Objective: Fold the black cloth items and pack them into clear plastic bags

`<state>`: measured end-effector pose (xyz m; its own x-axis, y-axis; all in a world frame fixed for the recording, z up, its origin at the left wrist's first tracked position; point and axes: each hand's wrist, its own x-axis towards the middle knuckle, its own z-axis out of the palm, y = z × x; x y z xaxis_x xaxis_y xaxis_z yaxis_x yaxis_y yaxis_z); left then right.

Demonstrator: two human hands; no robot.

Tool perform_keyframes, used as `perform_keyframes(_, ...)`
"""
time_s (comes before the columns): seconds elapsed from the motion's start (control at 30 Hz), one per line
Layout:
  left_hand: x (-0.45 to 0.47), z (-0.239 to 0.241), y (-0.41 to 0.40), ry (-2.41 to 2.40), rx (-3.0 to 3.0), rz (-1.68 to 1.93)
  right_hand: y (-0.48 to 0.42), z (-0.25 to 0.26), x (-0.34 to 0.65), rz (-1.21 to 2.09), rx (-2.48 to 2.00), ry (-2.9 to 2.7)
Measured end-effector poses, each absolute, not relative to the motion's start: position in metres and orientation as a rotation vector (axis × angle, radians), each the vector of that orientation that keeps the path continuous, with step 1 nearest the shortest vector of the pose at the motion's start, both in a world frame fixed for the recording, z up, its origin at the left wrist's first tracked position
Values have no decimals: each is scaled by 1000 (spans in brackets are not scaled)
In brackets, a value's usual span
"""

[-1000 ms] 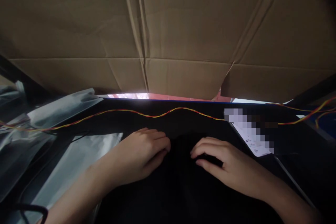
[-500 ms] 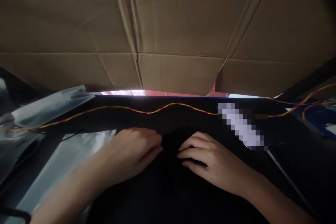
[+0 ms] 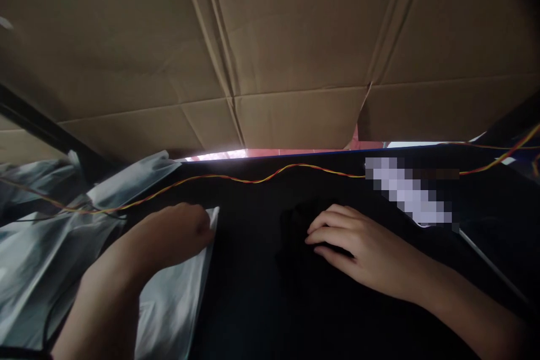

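My left hand point(image 3: 181, 233) is curled over the top corner of a clear plastic bag point(image 3: 172, 304) lying on the black surface. Its fingertips are turned down and hidden, so I cannot tell whether anything is between them. On the right, my right hand point(image 3: 343, 236) rests palm down on the dark surface with its fingers partly spread. Beside its fingertips lies a very dark patch, which could be a black object or a shadow. Beyond both hands runs a twisted red-and-yellow wire point(image 3: 253, 181).
More clear plastic bags point(image 3: 130, 180) are heaped at the left, with thin black cords among them. A blurred-out pale oblong object point(image 3: 411, 194) lies at the right, with a thin pale cable point(image 3: 489, 261) below it. Creased cardboard point(image 3: 295, 39) stands across the back.
My left hand has moved left, from the bare black surface to over the bag, and its fingers are curled in more. My right hand has barely moved; the view has swung slightly left.
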<state>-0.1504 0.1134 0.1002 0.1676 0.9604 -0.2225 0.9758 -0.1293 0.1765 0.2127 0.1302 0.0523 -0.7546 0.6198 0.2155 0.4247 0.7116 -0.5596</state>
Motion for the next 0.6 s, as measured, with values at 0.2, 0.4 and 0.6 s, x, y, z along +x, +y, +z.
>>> perform_keyframes(0.2, -91, 113, 107, 1801, 2178, 114, 110, 61, 198, 304, -528, -2425)
perform_keyframes(0.4, -54, 106, 99, 1554, 2056, 475, 91, 56, 172, 100, -411, -2415)
perform_keyframes(0.6, -71, 118, 99, 1184, 2315, 495, 99, 55, 177, 239, -470, -2419)
